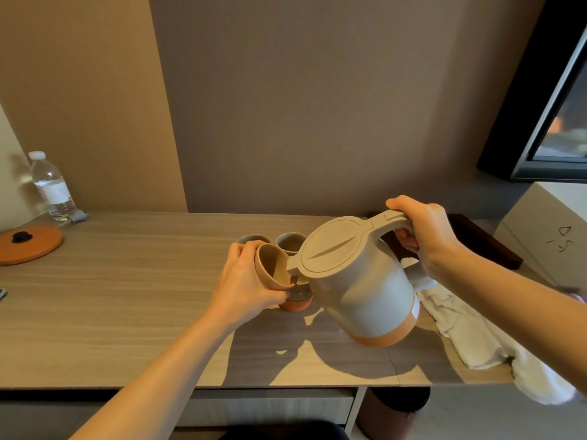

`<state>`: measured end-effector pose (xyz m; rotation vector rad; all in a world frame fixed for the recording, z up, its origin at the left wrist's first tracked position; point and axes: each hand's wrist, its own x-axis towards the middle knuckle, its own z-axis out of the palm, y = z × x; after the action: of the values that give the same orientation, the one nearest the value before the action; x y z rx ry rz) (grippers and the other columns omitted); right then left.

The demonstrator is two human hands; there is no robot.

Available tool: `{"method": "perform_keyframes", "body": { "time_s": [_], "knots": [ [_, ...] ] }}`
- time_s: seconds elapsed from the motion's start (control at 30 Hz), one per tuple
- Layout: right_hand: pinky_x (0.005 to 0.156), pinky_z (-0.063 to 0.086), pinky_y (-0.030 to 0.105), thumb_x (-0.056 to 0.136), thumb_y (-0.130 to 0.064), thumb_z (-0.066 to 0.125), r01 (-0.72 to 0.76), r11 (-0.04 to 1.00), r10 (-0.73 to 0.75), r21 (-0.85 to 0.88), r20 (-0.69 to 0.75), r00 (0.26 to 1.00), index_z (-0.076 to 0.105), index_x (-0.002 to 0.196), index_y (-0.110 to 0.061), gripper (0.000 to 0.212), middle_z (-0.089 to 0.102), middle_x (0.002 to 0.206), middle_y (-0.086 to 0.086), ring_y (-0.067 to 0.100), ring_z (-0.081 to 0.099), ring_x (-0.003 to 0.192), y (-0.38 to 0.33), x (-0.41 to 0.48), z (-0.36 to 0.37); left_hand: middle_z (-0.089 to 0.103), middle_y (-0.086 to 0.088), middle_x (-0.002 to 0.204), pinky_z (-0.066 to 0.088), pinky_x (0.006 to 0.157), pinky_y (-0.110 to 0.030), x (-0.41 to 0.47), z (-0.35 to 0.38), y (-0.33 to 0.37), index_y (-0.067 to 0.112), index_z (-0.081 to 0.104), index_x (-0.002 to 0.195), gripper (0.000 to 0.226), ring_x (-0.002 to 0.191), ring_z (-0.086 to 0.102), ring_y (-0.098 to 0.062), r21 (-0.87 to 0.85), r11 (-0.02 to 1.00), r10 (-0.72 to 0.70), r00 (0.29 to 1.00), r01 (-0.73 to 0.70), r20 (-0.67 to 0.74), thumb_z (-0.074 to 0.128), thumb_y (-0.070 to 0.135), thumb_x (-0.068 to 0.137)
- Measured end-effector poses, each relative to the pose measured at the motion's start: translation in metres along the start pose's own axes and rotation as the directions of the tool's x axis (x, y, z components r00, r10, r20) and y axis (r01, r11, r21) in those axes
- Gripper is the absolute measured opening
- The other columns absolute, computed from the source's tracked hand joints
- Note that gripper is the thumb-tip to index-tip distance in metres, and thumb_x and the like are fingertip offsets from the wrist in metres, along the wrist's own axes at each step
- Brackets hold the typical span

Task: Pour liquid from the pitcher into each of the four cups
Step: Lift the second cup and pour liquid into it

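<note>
tilting the pitcher (359,290) over the desk (127,296), i have its spout at the rim of the cup (273,271) i hold up in my left hand (244,287). my right hand (422,236) is wrapped tight around the pitcher's handle, thumb on top, lid shut. my left fingers are curled around the cup, which leans toward the spout; i cannot tell whether liquid is flowing. just below it a second cup (297,300) stands on the desk, and two more (289,242) stand behind, near the wall. a white cloth (470,338) lies at the right, under my forearm. far left sit an orange lid (28,244) and a water bottle (50,185).
</note>
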<state>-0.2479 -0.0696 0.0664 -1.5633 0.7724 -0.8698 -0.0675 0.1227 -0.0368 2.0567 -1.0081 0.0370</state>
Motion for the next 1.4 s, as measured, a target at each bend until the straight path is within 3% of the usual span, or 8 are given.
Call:
{"method": "perform_keyframes", "body": {
  "time_s": [0.57,1.03,1.27,1.4],
  "knots": [
    [0.052,0.034,0.022,0.087,-0.030,0.061,0.033,0.998,-0.032,-0.047,0.026,0.999,0.059,0.063,-0.010,0.032,0.049,0.037,-0.010,0.006,0.047,0.043,-0.005,0.002,-0.001,0.045,0.009,0.126,0.044,0.078,-0.018,0.000,0.000,0.015,0.027,0.044,0.129,0.097,0.108,0.045,-0.008,-0.032,0.999,0.025,1.000,-0.025,0.006,0.091,0.052,0.047],
    [0.054,0.035,0.023,0.087,-0.032,0.061,0.051,0.994,-0.048,-0.100,0.024,0.999,0.055,0.060,-0.010,0.035,0.047,0.035,-0.010,0.014,0.044,0.054,-0.010,0.004,0.004,0.043,0.011,0.126,0.040,0.074,-0.014,-0.005,0.002,0.016,0.031,0.040,0.129,0.097,0.105,0.043,-0.005,-0.057,0.998,-0.015,1.000,0.015,-0.008,0.091,0.051,0.049],
    [0.050,0.034,0.021,0.086,-0.032,0.061,0.055,0.992,-0.051,-0.114,0.039,0.998,0.056,0.062,-0.010,0.033,0.047,0.036,-0.010,0.007,0.043,0.044,-0.010,0.006,0.004,0.044,0.010,0.124,0.042,0.079,-0.018,-0.006,0.001,0.016,0.029,0.042,0.127,0.097,0.107,0.043,-0.006,-0.091,0.996,-0.024,1.000,0.022,-0.014,0.092,0.050,0.048],
    [0.055,0.037,0.024,0.087,-0.030,0.061,0.079,0.989,-0.076,-0.127,0.034,0.997,0.056,0.059,-0.009,0.035,0.047,0.036,-0.009,0.014,0.045,0.053,-0.011,0.005,0.006,0.044,0.010,0.123,0.042,0.078,-0.018,-0.008,0.002,0.015,0.029,0.042,0.127,0.096,0.107,0.043,-0.005,-0.081,0.996,-0.030,0.999,0.029,-0.012,0.093,0.048,0.048]
  ]
}}
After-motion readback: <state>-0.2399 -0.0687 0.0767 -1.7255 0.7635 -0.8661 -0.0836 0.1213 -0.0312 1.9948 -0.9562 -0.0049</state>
